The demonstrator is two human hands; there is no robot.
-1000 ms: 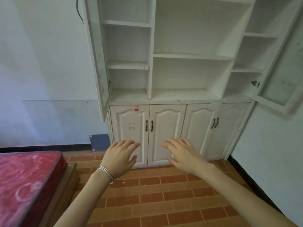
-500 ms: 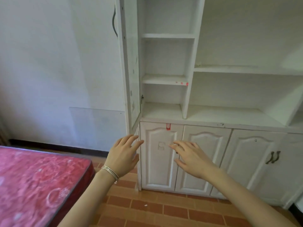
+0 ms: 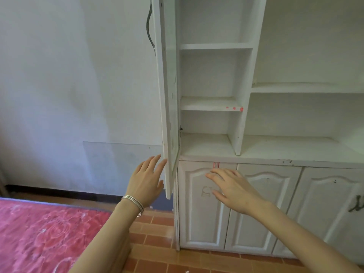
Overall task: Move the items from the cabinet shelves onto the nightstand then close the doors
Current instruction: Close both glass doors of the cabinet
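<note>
Standing open at the left end of the white cabinet (image 3: 275,146), the tall upper door (image 3: 167,95) is seen nearly edge-on, its lower corner hanging in front of the top of the lower doors. A dark curved handle (image 3: 150,30) is fixed on its outer face, toward the wall. The shelves (image 3: 210,103) behind it are bare, and red marks are seen on the front edge of the middle one. The nightstand is not seen in the view.

The left hand (image 3: 146,182) is held up just left of the door's lower edge, palm toward the door, fingers spread and empty; its fingertips are close to the edge, but whether they touch it cannot be told. Thin silver bangles (image 3: 133,202) are worn on that wrist. The right hand (image 3: 234,188) is held out in front of the leftmost lower door (image 3: 199,223), fingers loosely spread, nothing gripped; whether it touches the panel cannot be told. A small red tag (image 3: 216,164) is seen on the top rail of that door, just above the fingertips.

The lower doors are shut, and a dark handle (image 3: 356,203) is seen at the right edge. Orange-brown tiles (image 3: 155,233) cover the floor below. A red patterned mattress (image 3: 39,237) lies at the lower left, near the left forearm. A pale wall (image 3: 69,75) stands behind, with a dark strip along its base.
</note>
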